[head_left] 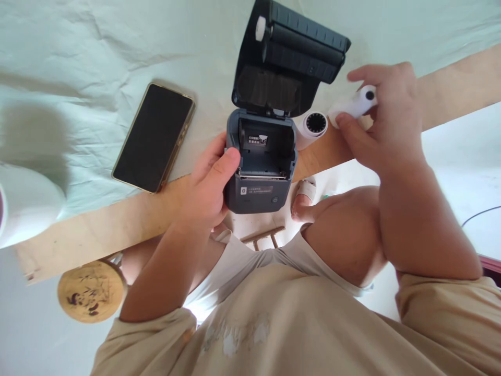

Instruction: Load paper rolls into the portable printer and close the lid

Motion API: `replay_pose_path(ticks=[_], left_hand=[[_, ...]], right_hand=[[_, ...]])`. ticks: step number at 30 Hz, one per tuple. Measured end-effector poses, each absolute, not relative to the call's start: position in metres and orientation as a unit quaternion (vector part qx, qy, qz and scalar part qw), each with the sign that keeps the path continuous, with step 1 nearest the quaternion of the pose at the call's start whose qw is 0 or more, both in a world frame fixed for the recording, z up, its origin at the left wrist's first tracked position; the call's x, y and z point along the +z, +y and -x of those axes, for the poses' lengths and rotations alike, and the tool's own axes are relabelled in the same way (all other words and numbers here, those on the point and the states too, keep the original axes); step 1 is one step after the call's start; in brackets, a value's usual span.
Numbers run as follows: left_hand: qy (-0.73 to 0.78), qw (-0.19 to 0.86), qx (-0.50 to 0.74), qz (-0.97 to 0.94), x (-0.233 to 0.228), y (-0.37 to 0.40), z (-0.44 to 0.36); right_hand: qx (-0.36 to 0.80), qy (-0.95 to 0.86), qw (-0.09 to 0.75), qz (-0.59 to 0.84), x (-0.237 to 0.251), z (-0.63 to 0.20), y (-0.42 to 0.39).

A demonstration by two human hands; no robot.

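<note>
Phone (153, 138) left of printer (261, 167)

A home room, seemingly: a wooden table (97, 230) under a creased pale cloth (78, 57), a phone (153, 137) lying on it.

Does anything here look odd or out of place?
The printer sits at the table edge with its lid flipped open and its bay empty. One paper roll lies loose beside it; the right hand holds another roll. Nothing looks damaged.
</note>
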State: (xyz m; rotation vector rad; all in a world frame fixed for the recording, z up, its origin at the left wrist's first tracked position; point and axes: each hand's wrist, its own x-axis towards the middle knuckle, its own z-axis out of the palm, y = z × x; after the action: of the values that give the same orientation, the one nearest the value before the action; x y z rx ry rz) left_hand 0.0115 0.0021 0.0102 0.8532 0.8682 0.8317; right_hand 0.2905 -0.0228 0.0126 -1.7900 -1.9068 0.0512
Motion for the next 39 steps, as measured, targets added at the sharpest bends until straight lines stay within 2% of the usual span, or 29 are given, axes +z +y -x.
replay_pose_path(ticks=[3, 8, 13, 23, 29, 34, 39], left_hand=[[0.399, 0.74, 0.375, -0.39, 0.011, 0.002, -0.011], [0.399, 0.742, 0.369, -0.393, 0.012, 0.003, -0.012], [0.402, 0.74, 0.375, -0.388, 0.01, 0.003, -0.011], [0.395, 0.746, 0.376, -0.382, 0.01, 0.002, -0.011], [0.39, 0.741, 0.385, -0.388, 0.008, 0.002, -0.011], [0.389, 0.735, 0.384, -0.402, 0.007, 0.003, -0.01], [0.382, 0.736, 0.396, -0.394, 0.006, 0.003, -0.011]], right_hand=[[0.033, -0.707, 0.269, 0.653, 0.012, -0.291, -0.024], [0.007, -0.718, 0.235, 0.655, 0.01, -0.292, -0.022], [-0.022, -0.7, 0.256, 0.667, 0.008, -0.294, -0.019], [-0.008, -0.694, 0.301, 0.654, 0.005, -0.292, -0.018], [-0.06, -0.693, 0.317, 0.645, 0.006, -0.301, -0.013], [0.003, -0.681, 0.29, 0.673, 0.008, -0.308, -0.006], [-0.101, -0.696, 0.376, 0.603, 0.021, -0.291, -0.02]])
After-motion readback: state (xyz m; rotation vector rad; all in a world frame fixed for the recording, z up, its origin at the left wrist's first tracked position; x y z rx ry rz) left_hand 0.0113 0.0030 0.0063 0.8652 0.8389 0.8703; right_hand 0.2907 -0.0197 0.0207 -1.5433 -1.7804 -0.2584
